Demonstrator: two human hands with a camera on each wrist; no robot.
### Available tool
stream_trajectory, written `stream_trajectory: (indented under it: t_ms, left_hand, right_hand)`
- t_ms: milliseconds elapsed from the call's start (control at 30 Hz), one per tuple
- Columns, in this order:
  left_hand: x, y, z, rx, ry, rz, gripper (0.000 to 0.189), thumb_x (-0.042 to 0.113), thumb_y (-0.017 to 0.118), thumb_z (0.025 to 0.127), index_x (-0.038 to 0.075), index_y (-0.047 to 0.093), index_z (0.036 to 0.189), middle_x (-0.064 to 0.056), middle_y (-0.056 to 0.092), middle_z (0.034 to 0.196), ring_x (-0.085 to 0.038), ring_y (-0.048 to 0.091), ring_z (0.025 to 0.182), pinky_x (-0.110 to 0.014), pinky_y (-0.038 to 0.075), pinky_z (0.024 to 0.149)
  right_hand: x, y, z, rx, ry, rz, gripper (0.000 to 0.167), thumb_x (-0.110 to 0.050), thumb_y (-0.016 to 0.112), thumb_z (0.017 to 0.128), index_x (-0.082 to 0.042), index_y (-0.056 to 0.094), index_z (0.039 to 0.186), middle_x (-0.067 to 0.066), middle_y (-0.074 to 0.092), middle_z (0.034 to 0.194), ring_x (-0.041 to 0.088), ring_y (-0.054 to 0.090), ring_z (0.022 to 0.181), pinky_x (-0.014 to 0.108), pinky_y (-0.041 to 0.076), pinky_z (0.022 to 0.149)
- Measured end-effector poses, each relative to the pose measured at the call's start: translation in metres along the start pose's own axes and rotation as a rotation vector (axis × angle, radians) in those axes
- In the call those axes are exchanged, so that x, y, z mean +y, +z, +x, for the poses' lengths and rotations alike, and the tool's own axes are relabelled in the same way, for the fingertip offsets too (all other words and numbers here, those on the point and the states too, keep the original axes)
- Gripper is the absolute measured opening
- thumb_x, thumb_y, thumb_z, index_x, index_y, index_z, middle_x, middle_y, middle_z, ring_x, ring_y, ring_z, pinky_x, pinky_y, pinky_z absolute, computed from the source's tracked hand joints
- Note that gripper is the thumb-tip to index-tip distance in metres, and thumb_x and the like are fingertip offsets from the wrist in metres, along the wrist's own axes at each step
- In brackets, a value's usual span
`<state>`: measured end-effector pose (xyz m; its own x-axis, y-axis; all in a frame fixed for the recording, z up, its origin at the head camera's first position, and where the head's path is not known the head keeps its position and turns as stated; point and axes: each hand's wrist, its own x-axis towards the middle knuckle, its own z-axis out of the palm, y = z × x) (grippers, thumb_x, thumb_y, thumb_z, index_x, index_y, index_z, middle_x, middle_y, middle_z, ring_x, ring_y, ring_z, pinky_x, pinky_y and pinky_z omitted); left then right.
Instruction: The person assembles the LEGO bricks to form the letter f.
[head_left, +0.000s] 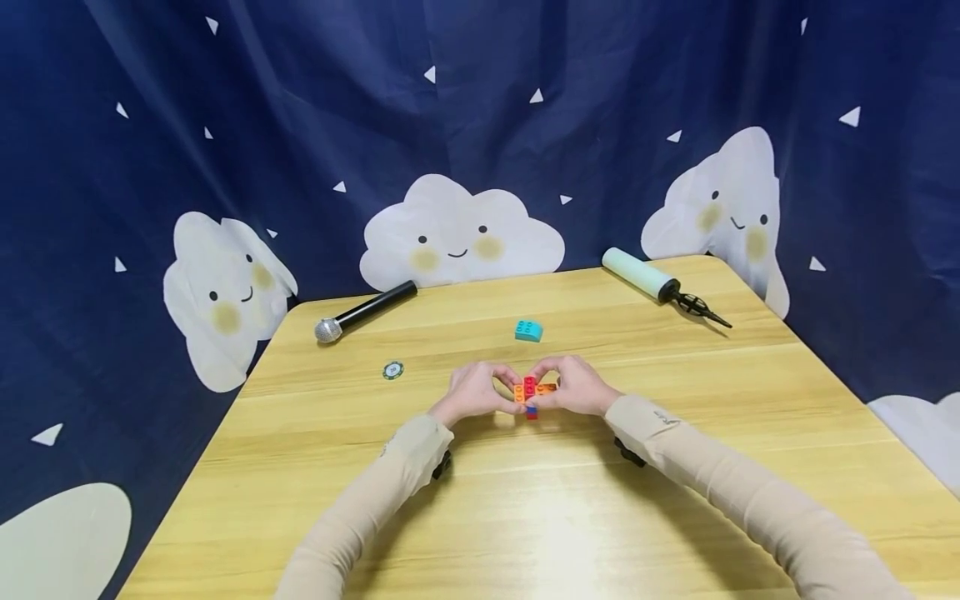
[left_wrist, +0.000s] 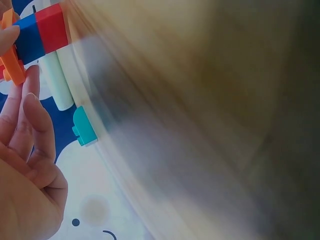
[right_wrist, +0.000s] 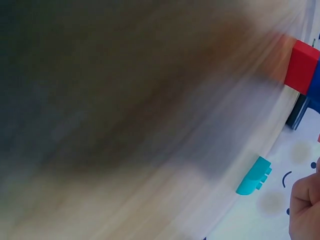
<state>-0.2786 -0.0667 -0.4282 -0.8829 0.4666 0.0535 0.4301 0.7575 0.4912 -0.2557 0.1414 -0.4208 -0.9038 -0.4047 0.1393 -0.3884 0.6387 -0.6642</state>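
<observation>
Between my two hands stands a small stack of toy building bricks. A red brick (head_left: 529,384) tops it, with orange bricks (head_left: 518,394) out to either side. Below come a blue brick (left_wrist: 30,41) and, lowest, another red brick (left_wrist: 51,29), right at the tabletop. My left hand (head_left: 477,390) pinches the left orange side between thumb and fingers. From the right, my right hand (head_left: 576,386) pinches the other orange side, its fingers partly covering it. In the right wrist view the lower red brick (right_wrist: 302,67) shows, while most of that hand is out of frame.
Beyond the hands lies a turquoise brick (head_left: 528,331). A poker chip (head_left: 393,370) and a microphone (head_left: 366,315) are on the left of the wooden table (head_left: 315,500). At the back right lies a pale green hand pump (head_left: 637,272) with a black nozzle. A dark-blue cloud-print curtain hangs behind.
</observation>
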Motion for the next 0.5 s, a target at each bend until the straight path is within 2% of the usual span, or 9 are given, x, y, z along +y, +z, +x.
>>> stream_trajectory:
  t_ms: [133, 233, 267, 367, 500]
  left_hand:
    - [-0.0008, 0.0014, -0.0007, 0.007, 0.003, 0.001, 0.037, 0.048, 0.084, 0.063, 0.031, 0.07, 0.093, 0.02, 0.069, 0.086, -0.006, 0.058, 0.087, -0.034, 0.034, 0.077]
    - [-0.0007, 0.002, -0.0018, 0.003, 0.001, 0.008, 0.036, 0.048, 0.083, 0.063, 0.032, 0.07, 0.092, 0.02, 0.069, 0.085, -0.007, 0.058, 0.085, -0.031, 0.035, 0.073]
    - [-0.0006, 0.002, -0.0022, 0.003, 0.002, 0.009, 0.036, 0.049, 0.083, 0.062, 0.032, 0.07, 0.092, 0.02, 0.069, 0.085, -0.007, 0.058, 0.084, -0.031, 0.035, 0.072]
    - [0.0007, 0.0013, -0.0027, 0.005, 0.002, 0.017, 0.036, 0.049, 0.083, 0.063, 0.032, 0.071, 0.092, 0.02, 0.069, 0.086, -0.008, 0.059, 0.085, -0.029, 0.035, 0.07]
    - [0.0026, -0.0004, -0.0022, 0.009, 0.0, 0.025, 0.037, 0.05, 0.082, 0.063, 0.032, 0.07, 0.093, 0.019, 0.069, 0.087, -0.008, 0.059, 0.086, -0.03, 0.034, 0.071]
  right_hand:
    - [0.0008, 0.0018, -0.0005, 0.012, -0.014, -0.041, 0.037, -0.037, 0.083, 0.072, -0.014, 0.07, 0.099, 0.002, 0.071, 0.101, 0.01, 0.035, 0.056, 0.024, 0.029, 0.055]
    - [0.0002, 0.0017, -0.0017, 0.016, -0.013, -0.052, 0.042, -0.04, 0.084, 0.068, -0.015, 0.071, 0.1, 0.001, 0.071, 0.1, 0.011, 0.038, 0.058, 0.024, 0.03, 0.056]
    - [-0.0006, 0.0011, -0.0018, 0.018, -0.011, -0.046, 0.042, -0.039, 0.084, 0.068, -0.016, 0.071, 0.1, 0.0, 0.071, 0.1, 0.011, 0.042, 0.063, 0.024, 0.031, 0.058]
    - [-0.003, -0.0014, -0.0011, 0.011, -0.003, -0.004, 0.038, -0.037, 0.083, 0.07, -0.016, 0.071, 0.099, 0.0, 0.071, 0.099, 0.013, 0.044, 0.062, 0.024, 0.033, 0.057]
    - [-0.0056, -0.0051, 0.0004, 0.0, 0.0, 0.063, 0.027, -0.029, 0.081, 0.075, -0.015, 0.072, 0.097, 0.0, 0.072, 0.098, 0.014, 0.042, 0.059, 0.024, 0.033, 0.053]
